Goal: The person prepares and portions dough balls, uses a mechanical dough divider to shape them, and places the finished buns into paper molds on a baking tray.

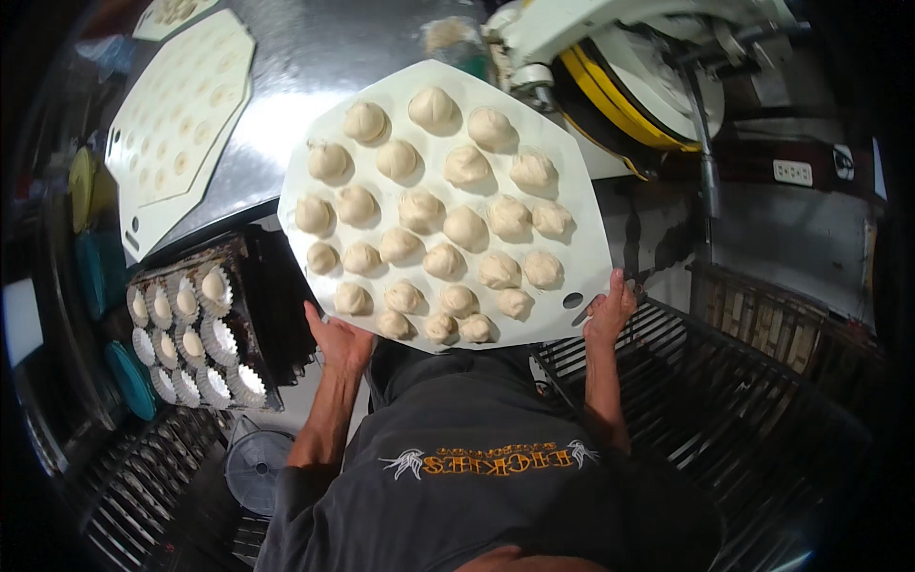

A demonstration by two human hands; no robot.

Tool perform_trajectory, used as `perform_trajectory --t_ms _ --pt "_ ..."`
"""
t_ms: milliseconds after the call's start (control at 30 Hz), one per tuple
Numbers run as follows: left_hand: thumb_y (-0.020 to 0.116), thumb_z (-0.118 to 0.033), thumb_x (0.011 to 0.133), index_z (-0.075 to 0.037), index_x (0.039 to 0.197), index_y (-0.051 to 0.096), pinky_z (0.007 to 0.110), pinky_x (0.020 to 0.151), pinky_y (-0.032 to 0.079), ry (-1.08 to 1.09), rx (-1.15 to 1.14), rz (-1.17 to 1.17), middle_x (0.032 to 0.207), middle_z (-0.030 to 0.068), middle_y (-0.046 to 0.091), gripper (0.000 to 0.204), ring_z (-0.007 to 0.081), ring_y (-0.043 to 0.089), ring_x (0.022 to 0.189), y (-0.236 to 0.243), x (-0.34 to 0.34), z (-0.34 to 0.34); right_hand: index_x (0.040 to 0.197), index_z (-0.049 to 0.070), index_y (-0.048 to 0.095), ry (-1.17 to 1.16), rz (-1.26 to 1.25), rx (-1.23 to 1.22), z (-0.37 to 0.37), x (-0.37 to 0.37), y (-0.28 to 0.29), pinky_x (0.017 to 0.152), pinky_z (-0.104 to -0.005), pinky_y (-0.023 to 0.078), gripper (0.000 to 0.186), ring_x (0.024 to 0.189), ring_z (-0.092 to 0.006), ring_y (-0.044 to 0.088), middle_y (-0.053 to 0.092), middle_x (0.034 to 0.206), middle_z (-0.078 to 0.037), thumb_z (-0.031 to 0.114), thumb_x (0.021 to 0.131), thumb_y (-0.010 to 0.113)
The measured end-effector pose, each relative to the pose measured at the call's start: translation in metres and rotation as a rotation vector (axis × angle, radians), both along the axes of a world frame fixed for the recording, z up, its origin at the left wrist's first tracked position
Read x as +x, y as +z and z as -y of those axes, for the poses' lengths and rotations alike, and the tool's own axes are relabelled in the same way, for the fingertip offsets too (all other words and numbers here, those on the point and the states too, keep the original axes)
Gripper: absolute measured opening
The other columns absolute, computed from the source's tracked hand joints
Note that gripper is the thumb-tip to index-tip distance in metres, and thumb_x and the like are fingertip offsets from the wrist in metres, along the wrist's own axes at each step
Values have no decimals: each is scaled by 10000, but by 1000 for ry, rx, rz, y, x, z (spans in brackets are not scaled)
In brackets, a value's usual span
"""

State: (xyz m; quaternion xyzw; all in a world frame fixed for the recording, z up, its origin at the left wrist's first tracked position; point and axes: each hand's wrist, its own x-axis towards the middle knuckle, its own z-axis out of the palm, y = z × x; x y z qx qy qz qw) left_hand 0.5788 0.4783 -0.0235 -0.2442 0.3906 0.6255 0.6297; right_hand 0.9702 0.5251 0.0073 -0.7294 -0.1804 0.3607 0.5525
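Note:
A white many-sided board (581, 219) spans the space in front of my body, carrying several rows of pale dough balls (465, 229). Its far part reaches over the metal table's front edge. My left hand (341, 341) grips the near left edge, thumb up along the rim and the other fingers hidden beneath. At the near right corner, beside an oval slot, my right hand (610, 310) is closed on the same board. The dough balls differ in size, some smooth and some creased.
Another pair of white boards (181, 133) with round hollows lies on the metal table (315, 48). A dark tray (270, 391) of fluted tins, some with dough, is at left. A machine (620, 86) with a yellow-edged rim stands at back right. Slatted racks (696, 381) flank me.

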Motion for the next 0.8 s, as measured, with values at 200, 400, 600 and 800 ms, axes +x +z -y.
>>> perform_trajectory --t_ms 200,400,600,800 --pt "331 -677 1003 -81 1523 401 480 1200 322 -124 4 54 1549 109 457 794 309 438 1414 -3 94 19 907 41 707 -153 68 -3 56 121 -49 384 -218 295 366 478 -50 478 642 722 19 400 970 668" --pt "324 -672 1005 -64 1549 345 479 1217 252 -414 3 52 1586 135 394 817 313 357 1463 -11 176 0 1051 -39 715 -274 42 -136 127 210 -76 506 -276 443 431 670 -127 620 709 903 -73 383 976 660" --pt "291 -572 1041 -41 1566 309 459 1233 184 -614 180 -25 1621 136 342 746 309 307 1492 -52 234 -65 1195 -3 647 -382 -55 -272 137 243 -69 510 -284 367 475 720 -152 601 687 1005 -94 415 970 662" --pt "248 -487 1047 -15 1522 367 469 1139 334 -812 452 -307 1541 141 461 681 288 450 1398 -38 275 -163 1278 50 588 -329 -139 -217 63 278 -63 516 -284 357 505 689 -137 532 632 966 -71 458 983 639"
